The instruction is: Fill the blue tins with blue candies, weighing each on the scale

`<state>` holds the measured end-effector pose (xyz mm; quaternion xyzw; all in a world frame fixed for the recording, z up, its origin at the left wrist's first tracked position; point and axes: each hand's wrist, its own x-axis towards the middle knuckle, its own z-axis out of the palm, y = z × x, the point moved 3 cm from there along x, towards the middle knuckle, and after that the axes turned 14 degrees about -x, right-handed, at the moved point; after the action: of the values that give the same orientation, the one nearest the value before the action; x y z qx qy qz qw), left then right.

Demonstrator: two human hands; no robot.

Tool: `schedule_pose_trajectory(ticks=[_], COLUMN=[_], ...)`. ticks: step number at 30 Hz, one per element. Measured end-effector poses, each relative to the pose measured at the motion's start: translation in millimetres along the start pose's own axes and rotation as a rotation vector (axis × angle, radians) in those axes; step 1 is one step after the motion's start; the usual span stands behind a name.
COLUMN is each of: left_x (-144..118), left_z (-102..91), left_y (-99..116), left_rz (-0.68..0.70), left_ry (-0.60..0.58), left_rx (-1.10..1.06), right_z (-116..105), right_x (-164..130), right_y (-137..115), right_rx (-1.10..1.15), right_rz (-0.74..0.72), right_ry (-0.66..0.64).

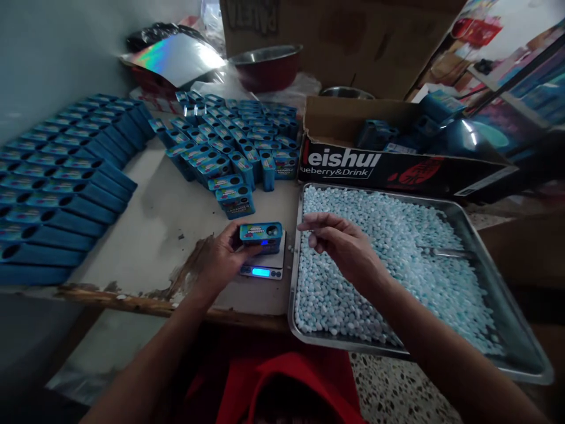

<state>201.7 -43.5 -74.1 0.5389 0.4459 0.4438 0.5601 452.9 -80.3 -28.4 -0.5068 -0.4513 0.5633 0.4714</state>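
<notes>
My left hand (223, 256) is wrapped round the left side of a small blue candy box (260, 231), thumb across its front. The box's printed top has a round hole toward the right. It is on or just over a small digital scale (276, 265) with a lit blue display; contact is hard to tell. To the right, my right hand (342, 238) is above the left edge of a metal tray (296, 321). Its fingers are drawn together in a pinch, and whatever they may hold is too small to make out. Pale blue and white candies (348, 294) fill much of the tray.
Rows of blue boxes (70, 182) stand at left, with a looser group (233, 153) behind the scale. A metal scoop (445, 253) lies among the candies. Behind the tray is a black cardboard box (397, 171) holding more boxes. A red bowl (267, 68) stands at the back.
</notes>
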Motion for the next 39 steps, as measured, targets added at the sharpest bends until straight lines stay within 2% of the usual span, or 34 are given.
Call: schedule_pose_trajectory(ticks=[3,5,10,13,15,17,19,21,23,24,26,29,32,34,35,37,39], left_x=[-3,-3,2,1,-1,-1,-1,0,0,1,7,33,85,128,148,183,203], left_z=[-5.2,-7.9,-27.2,-36.0,-31.3,-17.1,2.0,15.4,11.9,1.5,-35.7,-116.9,-201.2,-245.8,-262.7,-286.2,-299.9], left_y=[1,2,0,6,17,29,39,45,51,55,67,96,128,144,148,148,139], left_rz=[0.004,0.025,0.088,0.182,0.268,0.371,0.455,0.491,0.493,0.490,0.491,0.504,0.472,0.483,0.474,0.419,0.335], left_ry=[-0.029,-0.053,-0.088,-0.085,-0.074,-0.076,-0.136,-0.228,-0.255,-0.213,-0.058,0.194,0.367,0.402,0.381,0.294,0.203], left_rx=[-0.002,-0.013,-0.064,0.031,0.200,0.393,0.548,0.638,0.679,0.689,0.712,0.765,0.785,0.736,0.717,0.744,0.801], right_z=[20,36,59,62,57,42,19,-3,-16,-16,-1,45,93,111,115,115,110], right_x=[8,14,22,24,26,28,27,25,24,25,33,59,92,110,116,124,128], right_y=[-16,-22,-22,-20,-22,-27,-32,-34,-28,-24,-17,-11,-8,-6,-5,-5,-3], right_rx=[-0.245,-0.381,-0.618,-0.570,-0.476,-0.471,-0.713,-1.205,-1.637,-1.747,-1.746,-1.617,-1.670,-1.743,-1.767,-1.771,-1.736], right_rz=[-0.223,-0.282,-0.231,-0.150,-0.105,-0.105,-0.160,-0.217,-0.243,-0.276,-0.418,-0.670,-0.724,-0.690,-0.669,-0.629,-0.590], right_ry=[-0.055,-0.119,-0.241,-0.287,-0.257,-0.143,0.002,0.097,0.105,0.068,-0.008,-0.020,-0.041,-0.085,-0.089,-0.053,0.001])
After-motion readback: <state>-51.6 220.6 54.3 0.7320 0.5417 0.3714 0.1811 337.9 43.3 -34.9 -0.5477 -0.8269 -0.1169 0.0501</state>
